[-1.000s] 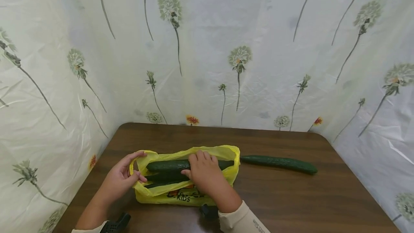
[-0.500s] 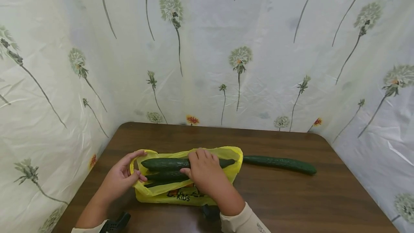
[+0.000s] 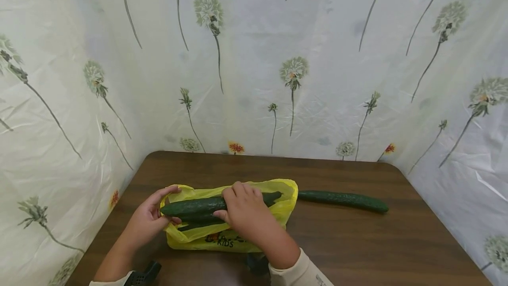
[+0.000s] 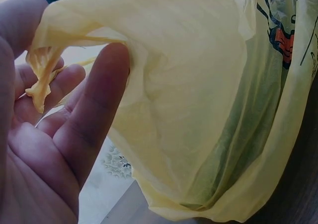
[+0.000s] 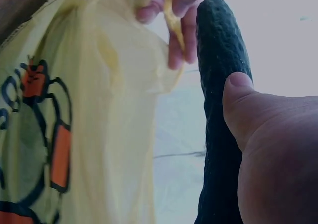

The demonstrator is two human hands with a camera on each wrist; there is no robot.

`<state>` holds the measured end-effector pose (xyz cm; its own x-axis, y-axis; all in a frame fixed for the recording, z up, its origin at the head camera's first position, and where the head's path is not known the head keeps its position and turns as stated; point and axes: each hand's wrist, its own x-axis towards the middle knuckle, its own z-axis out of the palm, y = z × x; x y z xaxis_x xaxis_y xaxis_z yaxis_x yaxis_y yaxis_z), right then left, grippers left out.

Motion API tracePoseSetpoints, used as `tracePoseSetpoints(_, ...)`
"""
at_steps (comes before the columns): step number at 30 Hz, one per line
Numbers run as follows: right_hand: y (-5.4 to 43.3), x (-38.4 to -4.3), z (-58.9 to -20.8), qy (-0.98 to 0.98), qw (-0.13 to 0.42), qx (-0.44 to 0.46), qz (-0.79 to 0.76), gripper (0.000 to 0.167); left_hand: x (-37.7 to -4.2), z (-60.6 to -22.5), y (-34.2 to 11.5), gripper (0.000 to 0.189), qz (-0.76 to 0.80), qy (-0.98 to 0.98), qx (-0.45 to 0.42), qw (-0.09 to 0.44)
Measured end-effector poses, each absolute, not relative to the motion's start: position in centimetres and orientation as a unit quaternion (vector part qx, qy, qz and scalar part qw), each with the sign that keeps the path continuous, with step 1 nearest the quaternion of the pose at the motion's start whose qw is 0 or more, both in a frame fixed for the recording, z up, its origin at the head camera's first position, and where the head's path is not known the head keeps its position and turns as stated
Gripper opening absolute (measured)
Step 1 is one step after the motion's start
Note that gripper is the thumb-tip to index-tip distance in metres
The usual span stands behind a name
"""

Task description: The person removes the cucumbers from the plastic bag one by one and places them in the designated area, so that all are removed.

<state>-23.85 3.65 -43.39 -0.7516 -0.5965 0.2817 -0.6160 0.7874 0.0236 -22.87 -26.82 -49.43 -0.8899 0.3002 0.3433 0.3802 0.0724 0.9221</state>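
My right hand [image 3: 250, 212] grips a long dark green cucumber [image 3: 192, 207] around its middle, over the open mouth of a yellow plastic bag [image 3: 186, 242]. In the right wrist view my thumb [image 5: 241, 92] lies along that cucumber, which is out above the bag's edge. My left hand [image 3: 147, 215] holds the bag's left rim; the left wrist view shows the gathered handle plastic [image 4: 42, 80] between thumb and fingers. The held cucumber's left end comes close to the left fingers. Beneath it, another cucumber [image 3: 198, 224] lies inside the bag, partly hidden.
A single cucumber [image 3: 343, 200] lies on the brown wooden table [image 3: 357, 246] to the right of the bag. White curtains [image 3: 254, 56] printed with dandelions stand around the table's back and sides. A dark wrist device [image 3: 143, 275] sits on the left forearm.
The right hand has raised the cucumber out of the bag's mouth and shifted it left and slightly toward me. The left hand has kept its hold on the rim.
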Motion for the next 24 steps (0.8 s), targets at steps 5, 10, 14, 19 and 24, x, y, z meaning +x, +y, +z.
tracePoseSetpoints(5, 3.9, -23.6, -42.5, -0.933, 0.156, 0.323, 0.02, 0.045, -22.8, -49.5, -26.8, 0.065, -0.632, -0.74, -0.23, 0.033)
tracePoseSetpoints(10, 4.4, -23.4, -41.5, -0.931, 0.16, 0.329, 0.013, 0.046, -22.7, -49.4, -26.9, 0.062, -0.622, -0.748, -0.229, 0.036)
tracePoseSetpoints(14, 4.9, -22.8, -40.7, -0.931, 0.16, 0.329, 0.004, 0.047, -22.7, -49.2, -26.9, 0.062, -0.621, -0.751, -0.223, 0.031)
tracePoseSetpoints(19, 5.3, -22.5, -40.0, -0.928, 0.175, 0.33, 0.001, 0.047, -22.7, -49.2, -26.8, 0.063, -0.614, -0.757, -0.219, 0.035)
tracePoseSetpoints(24, 6.1, -22.6, -39.9, -0.927, 0.19, 0.324, 0.001, 0.048, -22.8, -49.4, -26.7, 0.059, -0.606, -0.76, -0.229, 0.044)
